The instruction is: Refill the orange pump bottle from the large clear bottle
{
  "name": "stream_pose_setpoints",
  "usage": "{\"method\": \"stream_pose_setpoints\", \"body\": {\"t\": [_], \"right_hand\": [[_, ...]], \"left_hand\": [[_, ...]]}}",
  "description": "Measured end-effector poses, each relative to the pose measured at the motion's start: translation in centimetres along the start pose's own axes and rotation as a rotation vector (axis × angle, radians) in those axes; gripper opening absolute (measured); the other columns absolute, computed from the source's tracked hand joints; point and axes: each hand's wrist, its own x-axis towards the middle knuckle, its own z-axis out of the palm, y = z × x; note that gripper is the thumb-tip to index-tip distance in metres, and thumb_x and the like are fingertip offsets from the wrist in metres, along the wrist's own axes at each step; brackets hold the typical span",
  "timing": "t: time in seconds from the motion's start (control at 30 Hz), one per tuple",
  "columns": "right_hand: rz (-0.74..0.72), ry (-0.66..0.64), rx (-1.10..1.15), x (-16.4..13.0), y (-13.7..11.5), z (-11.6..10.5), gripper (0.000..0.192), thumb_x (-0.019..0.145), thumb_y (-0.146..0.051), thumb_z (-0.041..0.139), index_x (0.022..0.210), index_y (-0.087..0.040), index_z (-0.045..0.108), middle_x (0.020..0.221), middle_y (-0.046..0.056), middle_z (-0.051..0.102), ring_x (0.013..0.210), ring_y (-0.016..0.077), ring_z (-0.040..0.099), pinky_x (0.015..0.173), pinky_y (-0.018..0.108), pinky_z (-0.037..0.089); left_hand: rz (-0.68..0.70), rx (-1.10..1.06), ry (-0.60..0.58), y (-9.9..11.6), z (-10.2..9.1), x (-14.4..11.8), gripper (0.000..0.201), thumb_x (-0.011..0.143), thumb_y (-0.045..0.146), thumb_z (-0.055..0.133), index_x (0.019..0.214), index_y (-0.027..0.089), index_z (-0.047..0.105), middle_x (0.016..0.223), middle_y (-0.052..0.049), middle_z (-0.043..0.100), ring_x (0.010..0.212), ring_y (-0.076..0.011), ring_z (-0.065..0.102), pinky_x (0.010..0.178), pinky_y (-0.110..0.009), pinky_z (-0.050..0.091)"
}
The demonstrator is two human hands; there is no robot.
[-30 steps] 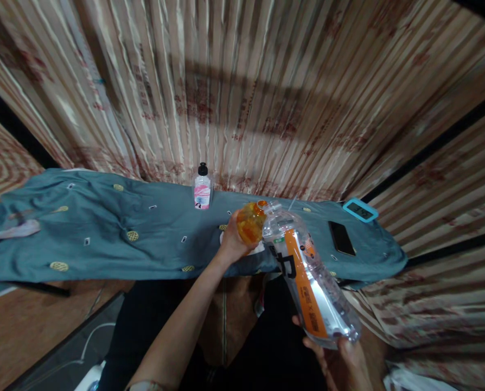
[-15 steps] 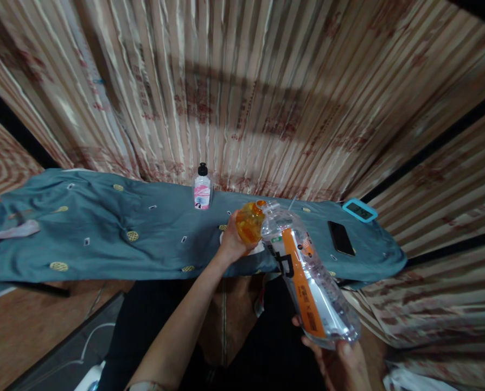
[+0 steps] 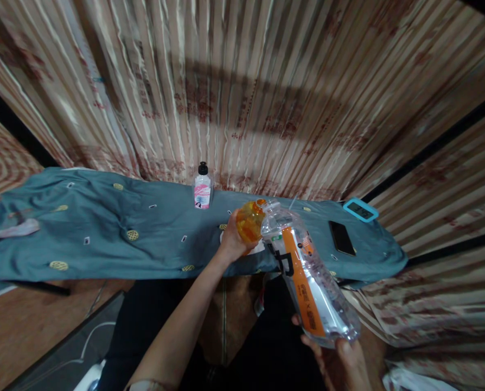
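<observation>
My left hand (image 3: 231, 242) grips a small orange bottle (image 3: 248, 222), held tilted over the near edge of a table draped in teal cloth (image 3: 104, 233). My right hand (image 3: 340, 358) holds the lower end of a clear plastic refill pouch (image 3: 311, 282) with an orange stripe. The pouch leans up and to the left, and its spout end meets the mouth of the orange bottle. Whether liquid is flowing I cannot tell.
A small bottle with a black cap and pink label (image 3: 202, 187) stands at the back of the table. A black phone (image 3: 342, 238) and a blue-framed digital device (image 3: 360, 209) lie at the right end. A pale object (image 3: 17, 228) rests far left. Striped curtains hang behind.
The pouch has shifted very slightly in my right hand. Both hands otherwise keep the same places.
</observation>
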Motion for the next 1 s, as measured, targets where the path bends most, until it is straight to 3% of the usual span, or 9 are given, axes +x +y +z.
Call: {"method": "stream_pose_setpoints", "body": {"t": [0.23, 0.5, 0.7, 0.83, 1.0], "right_hand": [[0.001, -0.017, 0.013, 0.12, 0.13, -0.28, 0.105, 0.053, -0.058, 0.087, 0.138, -0.022, 0.038, 0.09, 0.01, 0.072, 0.082, 0.0283, 0.071, 0.062, 0.026, 0.058], [-0.009, 0.01, 0.025, 0.01, 0.05, 0.11, 0.095, 0.053, -0.057, 0.087, 0.13, -0.02, 0.045, 0.092, 0.01, 0.072, 0.081, 0.0283, 0.071, 0.061, 0.027, 0.059], [-0.007, 0.0, 0.013, 0.13, 0.27, -0.08, 0.087, 0.055, -0.057, 0.086, 0.125, -0.021, 0.049, 0.097, 0.01, 0.072, 0.083, 0.0282, 0.07, 0.062, 0.026, 0.059], [-0.007, -0.005, 0.027, 0.23, 0.63, -0.29, 0.087, 0.057, -0.056, 0.085, 0.128, -0.021, 0.05, 0.108, 0.011, 0.07, 0.085, 0.0288, 0.07, 0.062, 0.028, 0.059], [-0.011, -0.01, 0.061, 0.44, 0.89, -0.56, 0.088, 0.058, -0.053, 0.086, 0.131, -0.021, 0.05, 0.107, 0.011, 0.07, 0.084, 0.0295, 0.07, 0.062, 0.031, 0.059]], "left_hand": [[-0.01, 0.013, 0.01, -0.4, 0.1, 0.04, 0.096, 0.046, 0.018, 0.084, 0.132, 0.018, 0.039, 0.128, -0.013, 0.057, 0.12, -0.0299, 0.057, 0.108, -0.048, 0.044], [0.007, -0.025, -0.002, -0.78, 0.14, 0.03, 0.096, 0.05, 0.021, 0.083, 0.133, 0.025, 0.037, 0.131, -0.01, 0.055, 0.123, -0.0292, 0.055, 0.109, -0.052, 0.04], [-0.003, 0.034, 0.001, -0.5, -0.04, 0.1, 0.096, 0.047, 0.018, 0.084, 0.133, 0.023, 0.04, 0.133, -0.012, 0.055, 0.124, -0.0311, 0.054, 0.11, -0.052, 0.04], [-0.01, 0.067, -0.028, -0.18, -0.2, 0.05, 0.103, 0.049, 0.018, 0.083, 0.139, 0.02, 0.034, 0.14, -0.015, 0.05, 0.13, -0.0323, 0.051, 0.113, -0.052, 0.038], [0.009, 0.056, -0.052, -0.07, -0.46, 0.0, 0.116, 0.049, 0.018, 0.084, 0.147, 0.02, 0.022, 0.151, -0.018, 0.039, 0.139, -0.034, 0.042, 0.117, -0.055, 0.033]]}}
